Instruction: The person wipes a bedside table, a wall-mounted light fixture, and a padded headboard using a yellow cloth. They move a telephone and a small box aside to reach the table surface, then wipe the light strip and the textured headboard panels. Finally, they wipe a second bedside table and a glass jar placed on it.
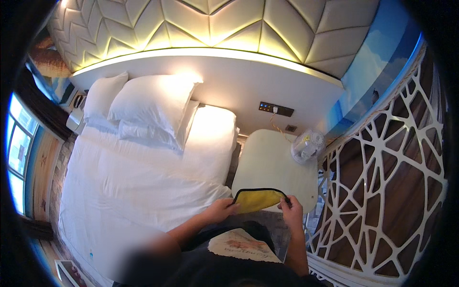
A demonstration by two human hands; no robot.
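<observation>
A yellow cloth [259, 200] with a black edge is stretched between my two hands, in front of my body. My left hand [223, 208] pinches its left corner, thumb on top. The right corner is held between the thumb and fingers of my right hand [291, 206]. Beyond the cloth is a pale table [267, 158] with rounded corners, and the cloth overlaps its near edge in the view. At the table's back right sits a clear plastic container [308, 146], whose contents I cannot make out.
To the left is a bed with a white sheet [136, 183] and several white pillows [154, 100]. A wall socket panel [276, 109] has a plug and cord running toward the table. A white lattice screen [380, 179] stands along the right side. A window [19, 150] is at far left.
</observation>
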